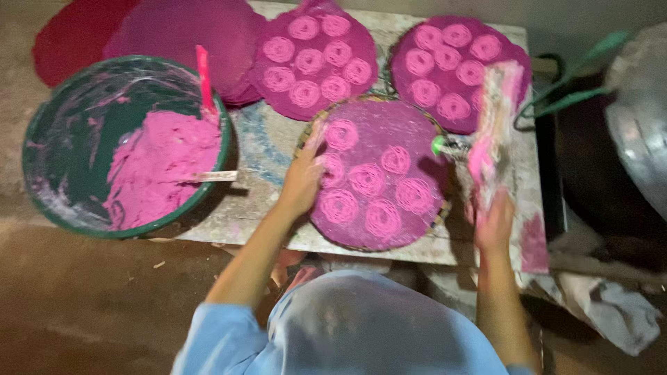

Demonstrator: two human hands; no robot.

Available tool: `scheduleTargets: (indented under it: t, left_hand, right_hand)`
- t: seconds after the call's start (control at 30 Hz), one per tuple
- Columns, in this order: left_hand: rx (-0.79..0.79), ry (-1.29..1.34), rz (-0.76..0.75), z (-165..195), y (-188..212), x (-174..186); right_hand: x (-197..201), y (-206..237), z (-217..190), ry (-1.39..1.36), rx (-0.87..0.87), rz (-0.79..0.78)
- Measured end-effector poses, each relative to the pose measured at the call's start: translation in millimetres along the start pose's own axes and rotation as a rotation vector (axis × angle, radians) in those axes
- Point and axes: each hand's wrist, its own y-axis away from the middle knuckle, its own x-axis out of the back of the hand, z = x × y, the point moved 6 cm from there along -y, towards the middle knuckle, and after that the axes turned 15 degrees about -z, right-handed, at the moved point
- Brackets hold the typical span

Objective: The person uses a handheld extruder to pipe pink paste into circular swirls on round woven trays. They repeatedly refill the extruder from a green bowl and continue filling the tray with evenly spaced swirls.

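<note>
- I am resting my left hand (300,182) on the left edge of the round tray (321,221) in the middle of the frame, fingers spread flat and pointing up toward the rim, holding nothing.
- That tray is lying on the worn table (260,149), covered in a purple-pink mat and carrying seven pink noodle coils (367,179) (a few are blurred, so the count is my best reading).
- I am gripping a dough-smeared press (492,132) with my right hand (493,226) at centre right; my fingers are closing around its lower end, and the press is standing tilted, its top reaching up to the upper right tray.
- A small green piece (438,145) is sticking out from the press just beside the middle tray's right rim.
- Two more trays are sitting above: one at upper centre (267,76) with coils on it, one at upper right (403,83) likewise filled, partly behind the press.
- Empty purple mats (174,31) are stacking up in the upper left of the frame.
- A green tub (42,187) is sitting at the left, holding pink dough (156,170), with a pink stick (204,76) standing in it and a flat spatula (212,176) lying across its rim.
- My light blue sleeve (208,340) is filling the bottom centre.
- A large metal vessel (639,118) is showing at the right edge, blurred.
</note>
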Motion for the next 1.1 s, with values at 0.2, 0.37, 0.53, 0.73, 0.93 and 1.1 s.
scheduleTargets:
  t: [0.2, 0.37, 0.53, 0.73, 0.93, 1.1]
  left_hand:
    - [-0.36, 0.76, -0.023, -11, 100, 52]
    - [-0.524, 0.642, 0.057, -4, 132, 98]
    - [-0.675, 0.194, 0.076, 29, 208, 135]
    - [-0.24, -0.095, 0.471, -24, 281, 210]
    - [0.01, -0.218, 0.828, -102, 343, 255]
    - [0.197, 0.027, 0.842, -162, 340, 304]
  right_hand:
    - [-27, 51, 42, -0.35, 0.001, 0.072]
    - [-71, 15, 22, -0.313, 0.133, -0.029]
    - [-155, -30, 8, -0.584, 0.193, -0.112]
    - [-259, -44, -6, -0.617, 0.246, -0.262]
    - [-304, -29, -16, -0.465, 0.237, -0.28]
    - [-318, -21, -24, -0.473, 0.227, -0.276]
